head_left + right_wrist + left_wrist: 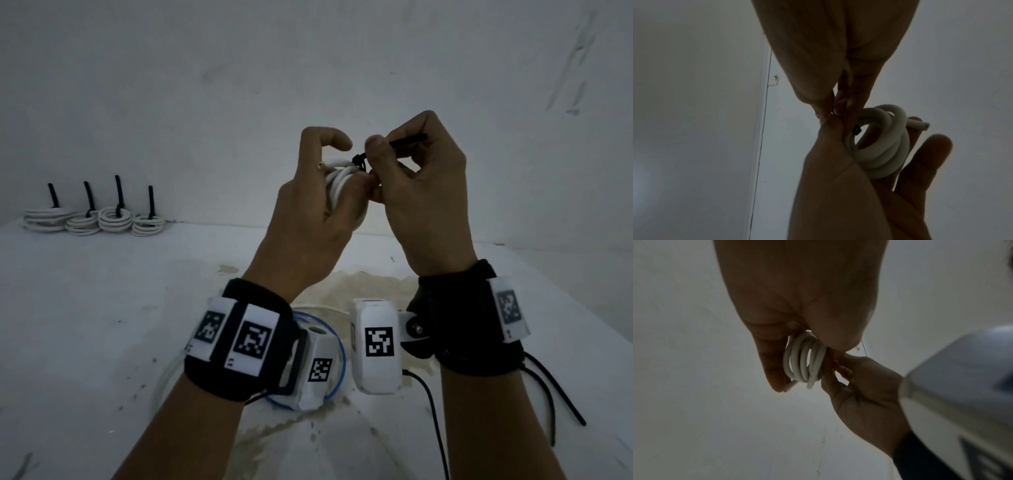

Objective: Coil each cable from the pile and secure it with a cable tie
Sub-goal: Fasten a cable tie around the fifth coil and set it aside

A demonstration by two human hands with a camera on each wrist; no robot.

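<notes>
Head view shows us holding a white coiled cable [337,186] up above the bench [85,308], near the frame's centre. Our left hand [308,205] wraps its grip around the coil, thumb and fingers curled about the loops. Our right hand [421,192], at 3 o'clock from the coil, pinches the tail of a black cable tie [394,145], whose head sits against the top of the loops. We judge the step to be cinching the tie. From here the tail could slip out of our narrow pinch if we pull at a slant, and the loops could spring apart or slide out of the band if the left grip eases before the tie locks; the free cable end [919,125] at the coil's edge may also escape the bundle. Four finished coils [94,221], each with a black tie standing up, rest at 9 o'clock by the wall. At 6 o'clock, under our wrists, more cable [339,346] lies on the bench. We can read no words or brands; the wrist bands [239,342] carry only square black-and-white coded markers.
</notes>
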